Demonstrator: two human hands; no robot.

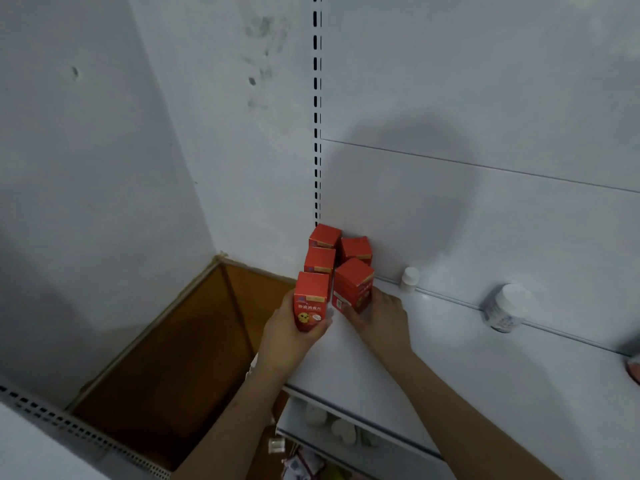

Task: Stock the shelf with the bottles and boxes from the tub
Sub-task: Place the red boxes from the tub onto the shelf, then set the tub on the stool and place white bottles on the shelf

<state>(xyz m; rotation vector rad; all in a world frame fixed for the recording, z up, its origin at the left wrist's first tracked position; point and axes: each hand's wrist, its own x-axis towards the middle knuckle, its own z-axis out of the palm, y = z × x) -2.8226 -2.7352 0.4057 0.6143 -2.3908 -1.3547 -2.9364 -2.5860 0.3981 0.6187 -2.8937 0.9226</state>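
Left hand [294,329]: the front-left red box [311,301] is being gripped, fingers curled round its lower part, at the left end of the white shelf [450,358].
Right hand [379,315]: the front-right red box [353,284] is being held with fingers wrapped round its base; the box is being kept slightly tilted and turned.
Boxes already placed: three more red boxes [323,249] are being kept upright in the back corner (close together, just behind the two in hand).
Bottles: a small white bottle [409,278] and a larger white jar [507,308] are being kept along the back wall, well apart from the boxes.
Tub: not being clearly shown.
Risk, front-left box: it is being set very near the shelf's left edge, so a sideways nudge could be sending it over.
Risk, cluster: the tilted box, if pushed back unsquared, could be knocking the rear boxes askew.
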